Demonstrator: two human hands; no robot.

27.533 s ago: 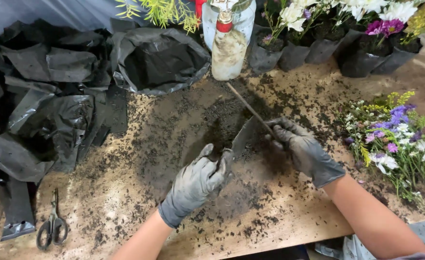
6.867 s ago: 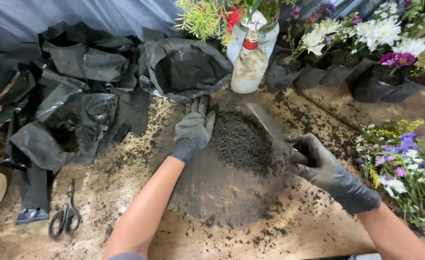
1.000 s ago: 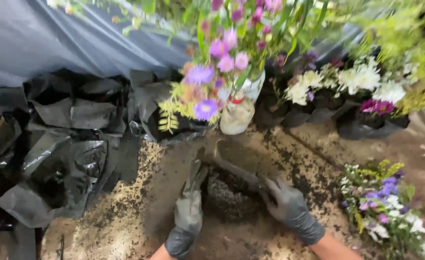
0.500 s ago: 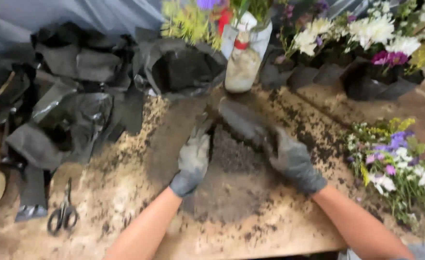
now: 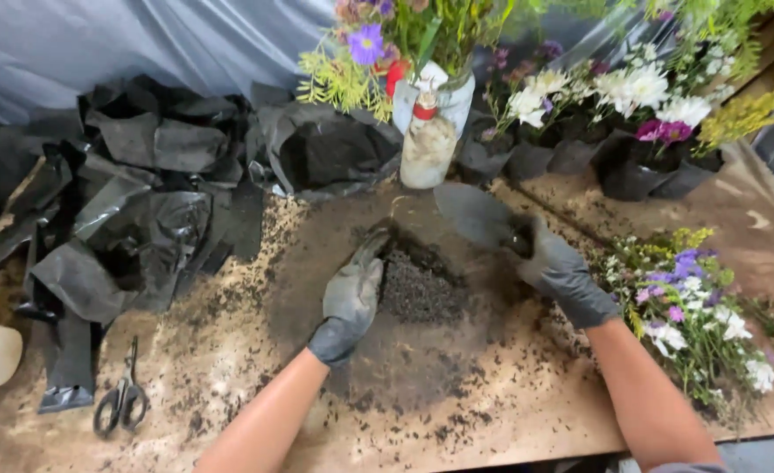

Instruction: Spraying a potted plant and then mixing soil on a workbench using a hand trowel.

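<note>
Head view, looking down on a soil-strewn table. Soil pile sits mid-table, a dark mound in a wider ring of scattered crumbs. Left hand, in a grey glove, lies along the pile's left edge, fingers together and pointing far, palm turned toward the soil, touching it; the hand is flat and open, nothing gripped. Right hand, also gloved, is closed around the handle of a trowel. Trowel blade runs from the fist toward the far left, its long axis slanting across the pile's far right corner, blade raised just above the table by the look of it, tip near the jar of flowers. So the pile lies between the two hands: directly right of the left palm, near and left of the trowel blade. Left hand is the nearer, in contact; trowel blade is close beside the pile but whether it touches is not clear. Black bags heaped at far left, scissors at near left, cut flowers lying at right, potted flowers along the far edge.
</note>
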